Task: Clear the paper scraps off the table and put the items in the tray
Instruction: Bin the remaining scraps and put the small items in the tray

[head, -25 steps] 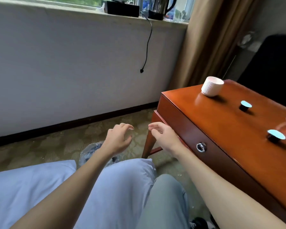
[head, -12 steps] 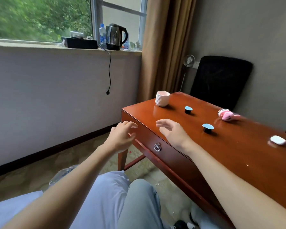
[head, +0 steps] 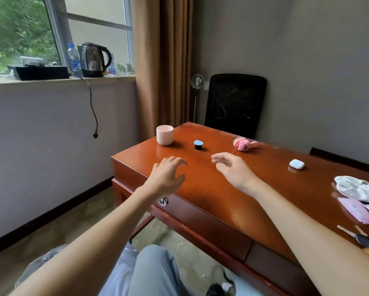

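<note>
On the red-brown wooden table [head: 211, 189] stand a ribbed pink cup [head: 164, 135], a small black pot with a blue lid [head: 198, 144], a pink hairbrush toy [head: 243, 144] and a white earbud case [head: 296, 164]. At the right edge lie a crumpled white-grey wad [head: 355, 188], a pink packet [head: 358, 212] and a dark-handled tool [head: 363, 238]. My left hand [head: 167, 177] hovers over the table's near left corner, fingers spread, empty. My right hand [head: 232, 167] hovers above the tabletop, also spread and empty. No tray is in view.
A black chair [head: 236, 103] stands behind the table by the wall, a brown curtain [head: 164, 60] to its left. On the windowsill sit a kettle [head: 93, 59], a bottle and a black box. A clear bag [head: 40, 261] lies on the floor beside my legs.
My view has swung up and right, bringing more of the tabletop in. Both hands have risen from beside the table's corner to above its top, fingers still apart.
</note>
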### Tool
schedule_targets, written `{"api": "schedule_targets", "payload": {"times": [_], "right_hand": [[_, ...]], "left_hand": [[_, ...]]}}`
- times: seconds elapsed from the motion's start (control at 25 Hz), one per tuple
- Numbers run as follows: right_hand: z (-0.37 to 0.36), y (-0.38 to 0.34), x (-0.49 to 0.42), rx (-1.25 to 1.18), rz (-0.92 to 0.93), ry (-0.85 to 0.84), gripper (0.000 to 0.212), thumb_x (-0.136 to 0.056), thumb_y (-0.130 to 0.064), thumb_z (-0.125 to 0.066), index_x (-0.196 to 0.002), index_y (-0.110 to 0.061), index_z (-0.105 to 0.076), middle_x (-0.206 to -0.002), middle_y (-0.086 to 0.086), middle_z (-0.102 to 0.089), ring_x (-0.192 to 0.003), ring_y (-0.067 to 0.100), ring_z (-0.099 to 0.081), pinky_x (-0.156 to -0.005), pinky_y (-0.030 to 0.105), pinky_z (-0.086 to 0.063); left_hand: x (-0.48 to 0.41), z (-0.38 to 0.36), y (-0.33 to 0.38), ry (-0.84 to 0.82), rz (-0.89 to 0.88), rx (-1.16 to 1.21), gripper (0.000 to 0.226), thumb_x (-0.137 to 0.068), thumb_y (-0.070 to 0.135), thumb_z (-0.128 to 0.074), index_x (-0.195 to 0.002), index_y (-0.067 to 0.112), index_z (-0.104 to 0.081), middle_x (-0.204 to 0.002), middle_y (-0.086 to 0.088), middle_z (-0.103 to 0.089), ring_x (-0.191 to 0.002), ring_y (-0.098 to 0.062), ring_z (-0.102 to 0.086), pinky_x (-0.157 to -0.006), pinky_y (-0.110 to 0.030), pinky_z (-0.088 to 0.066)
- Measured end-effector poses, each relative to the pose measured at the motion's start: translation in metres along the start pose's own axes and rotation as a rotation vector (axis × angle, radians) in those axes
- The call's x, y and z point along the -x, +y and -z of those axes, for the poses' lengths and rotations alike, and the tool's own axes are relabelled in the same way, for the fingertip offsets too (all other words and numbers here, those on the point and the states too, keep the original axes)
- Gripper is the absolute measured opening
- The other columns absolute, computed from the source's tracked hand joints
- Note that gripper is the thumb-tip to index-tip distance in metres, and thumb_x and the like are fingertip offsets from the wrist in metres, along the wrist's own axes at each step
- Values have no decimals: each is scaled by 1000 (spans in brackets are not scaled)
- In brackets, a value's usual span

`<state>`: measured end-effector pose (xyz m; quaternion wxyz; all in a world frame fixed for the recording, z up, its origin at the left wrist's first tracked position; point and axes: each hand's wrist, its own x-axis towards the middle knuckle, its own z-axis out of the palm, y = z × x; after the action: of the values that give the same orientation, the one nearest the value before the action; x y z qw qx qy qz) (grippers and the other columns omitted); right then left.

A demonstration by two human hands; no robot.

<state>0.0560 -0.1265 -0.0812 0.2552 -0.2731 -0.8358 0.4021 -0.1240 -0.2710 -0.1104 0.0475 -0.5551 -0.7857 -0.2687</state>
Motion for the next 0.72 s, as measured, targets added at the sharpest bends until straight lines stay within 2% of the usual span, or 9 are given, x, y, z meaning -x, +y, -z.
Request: {"api": "schedule_targets", "payload": {"times": [0.12,0.4,0.6,0.72], "right_hand": [[26,13,-2,-6,-38,29,27,-99,-13,-50,-118,-27,-62,-121,-8,-63,-116,8,-56,-93,17,-41],[105,58,6,60,-160,136,29,-98,-16,-51,-123,-28,-60,-126,-7,-61,-120,8,-53,-97,23,-42],[157,103,16,100,-237,193,31,-96,-15,-51,-119,-31,-61,-120,-12,-62,-115,2,-54,-94,20,-41],[185,129,26,137,-276,264,31,-93,-16,-52,-116,-35,-63,-118,-14,-63,-112,2,-56,-90,21,-44]], "left_hand": [[-24,-12,20,-27,-47,3,32,-94,31,-52,-126,30,-52,-134,6,-52,-123,-17,-43,-96,-39,-36],[-84,-59,87,-92,-183,58,29,-95,28,-52,-124,31,-53,-132,7,-53,-121,-16,-44,-95,-36,-35],[-112,-98,144,-167,-262,92,37,-90,23,-50,-126,27,-54,-127,5,-53,-120,-19,-43,-96,-39,-33],[-124,-127,178,-225,-336,102,35,-92,25,-49,-127,27,-53,-130,4,-52,-120,-19,-43,-98,-40,-34]]}}
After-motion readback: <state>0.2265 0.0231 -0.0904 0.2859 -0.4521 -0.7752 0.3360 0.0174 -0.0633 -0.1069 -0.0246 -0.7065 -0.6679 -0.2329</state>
